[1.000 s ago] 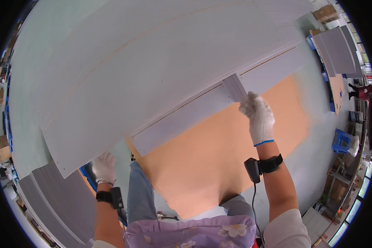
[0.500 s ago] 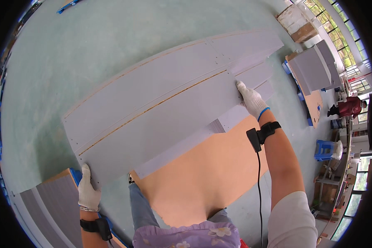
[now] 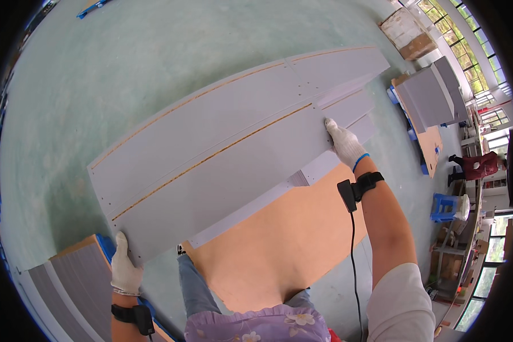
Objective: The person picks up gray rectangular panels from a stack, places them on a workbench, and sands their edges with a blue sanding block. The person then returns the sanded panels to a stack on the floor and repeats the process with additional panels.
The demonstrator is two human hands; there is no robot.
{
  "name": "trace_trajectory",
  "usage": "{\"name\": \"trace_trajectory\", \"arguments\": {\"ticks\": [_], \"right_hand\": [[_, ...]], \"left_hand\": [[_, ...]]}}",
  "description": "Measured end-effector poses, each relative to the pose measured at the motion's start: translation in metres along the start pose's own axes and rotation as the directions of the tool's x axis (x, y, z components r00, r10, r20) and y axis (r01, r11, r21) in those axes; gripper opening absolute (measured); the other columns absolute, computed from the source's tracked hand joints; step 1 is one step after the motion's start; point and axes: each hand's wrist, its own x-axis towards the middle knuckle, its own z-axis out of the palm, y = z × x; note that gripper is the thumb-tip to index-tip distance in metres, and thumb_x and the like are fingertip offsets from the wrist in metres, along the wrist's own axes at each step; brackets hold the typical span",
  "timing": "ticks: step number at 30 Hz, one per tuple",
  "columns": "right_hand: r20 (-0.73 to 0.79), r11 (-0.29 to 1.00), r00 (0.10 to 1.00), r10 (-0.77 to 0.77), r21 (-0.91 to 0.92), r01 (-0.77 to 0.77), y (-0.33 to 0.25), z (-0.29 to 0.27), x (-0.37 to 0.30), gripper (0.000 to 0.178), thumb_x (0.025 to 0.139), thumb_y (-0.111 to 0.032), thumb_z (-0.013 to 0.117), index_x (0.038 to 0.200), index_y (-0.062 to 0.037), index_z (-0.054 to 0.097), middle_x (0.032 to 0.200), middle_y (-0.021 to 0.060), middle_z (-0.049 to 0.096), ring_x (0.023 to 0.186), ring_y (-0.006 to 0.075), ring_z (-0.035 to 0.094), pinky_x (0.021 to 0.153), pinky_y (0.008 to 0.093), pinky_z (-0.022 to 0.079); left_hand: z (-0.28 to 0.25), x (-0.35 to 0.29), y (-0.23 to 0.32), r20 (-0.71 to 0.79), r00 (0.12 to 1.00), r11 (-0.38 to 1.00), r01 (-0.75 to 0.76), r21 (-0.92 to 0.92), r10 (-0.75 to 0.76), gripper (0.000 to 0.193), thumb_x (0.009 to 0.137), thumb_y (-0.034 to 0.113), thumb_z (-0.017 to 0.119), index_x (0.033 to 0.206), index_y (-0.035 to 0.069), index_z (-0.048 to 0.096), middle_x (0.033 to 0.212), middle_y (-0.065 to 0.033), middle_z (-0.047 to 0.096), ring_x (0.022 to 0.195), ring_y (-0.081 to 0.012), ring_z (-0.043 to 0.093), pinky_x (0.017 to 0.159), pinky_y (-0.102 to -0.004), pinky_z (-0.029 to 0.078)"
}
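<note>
A long grey panel (image 3: 228, 171) with a brown-edged groove and small holes near its ends is held between my two hands. My left hand (image 3: 125, 271), in a white glove, grips its near left corner, thumb on top and fingers hidden beneath. At the right end, my gloved right hand (image 3: 344, 142) is closed round the short edge, thumb also on top. Just beyond lies a similar grey panel (image 3: 194, 108). More grey panels (image 3: 330, 165) show under the right end; whether the held one touches them I cannot tell.
A large tan board (image 3: 279, 245) lies in front of my legs. Grey panels (image 3: 77, 285) are stacked at the near left. On the right stand another grey stack (image 3: 424, 100), a blue stool (image 3: 443, 208) and a cluttered workbench (image 3: 453, 256). A person (image 3: 479, 166) is at the far right.
The held panel and both hands sit slightly lower in view, a little nearer me. Both hands keep their grip. The person at the far right has shifted slightly.
</note>
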Motion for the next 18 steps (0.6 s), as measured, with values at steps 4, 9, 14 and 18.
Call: {"name": "trace_trajectory", "arguments": {"ticks": [4, 9, 14, 18], "right_hand": [[-0.082, 0.997, 0.996, 0.037, -0.058, -0.041, -0.006, 0.002, -0.004, 0.075, 0.099, -0.062, 0.051, 0.128, 0.0045, 0.067, 0.120, 0.0168, 0.069, 0.108, 0.0246, 0.066, 0.100, 0.0347, 0.050], [-0.140, 0.999, 0.990, 0.033, -0.029, -0.037, -0.004, 0.002, -0.023, 0.069, 0.097, -0.062, 0.053, 0.111, 0.0025, 0.073, 0.099, 0.0134, 0.072, 0.091, 0.0223, 0.068, 0.091, 0.0342, 0.053], [-0.132, 1.000, 0.991, 0.014, -0.025, -0.018, -0.007, 0.001, -0.029, 0.063, 0.098, -0.060, 0.051, 0.101, -0.0007, 0.073, 0.091, 0.0097, 0.072, 0.083, 0.0225, 0.068, 0.087, 0.0358, 0.053], [-0.038, 0.994, 0.998, 0.047, -0.096, -0.050, -0.011, -0.006, -0.029, 0.060, 0.100, -0.054, 0.059, 0.117, 0.0024, 0.071, 0.109, 0.0108, 0.069, 0.091, 0.0177, 0.069, 0.089, 0.0299, 0.057]], "left_hand": [[0.003, 0.001, 0.001, -0.006, 0.999, 0.999, -0.050, 0.012, 0.050, 0.058, 0.108, 0.047, 0.054, 0.144, 0.002, 0.052, 0.132, -0.0055, 0.061, 0.120, -0.0182, 0.060, 0.093, -0.0325, 0.055], [0.011, -0.004, 0.010, -0.036, 0.981, 0.924, 0.167, -0.344, -0.190, 0.065, 0.104, 0.056, 0.056, 0.146, 0.006, 0.049, 0.140, -0.0078, 0.054, 0.123, -0.0262, 0.058, 0.093, -0.0435, 0.057], [0.012, -0.007, 0.013, 0.010, 0.997, 0.981, 0.083, -0.175, -0.083, 0.072, 0.100, 0.061, 0.059, 0.144, 0.004, 0.051, 0.141, -0.0098, 0.055, 0.126, -0.0298, 0.057, 0.095, -0.0514, 0.055], [0.014, -0.005, 0.012, -0.015, 0.988, 0.941, 0.143, -0.306, -0.155, 0.071, 0.100, 0.061, 0.059, 0.142, 0.004, 0.053, 0.137, -0.0102, 0.058, 0.124, -0.0308, 0.058, 0.091, -0.0511, 0.057]]}}
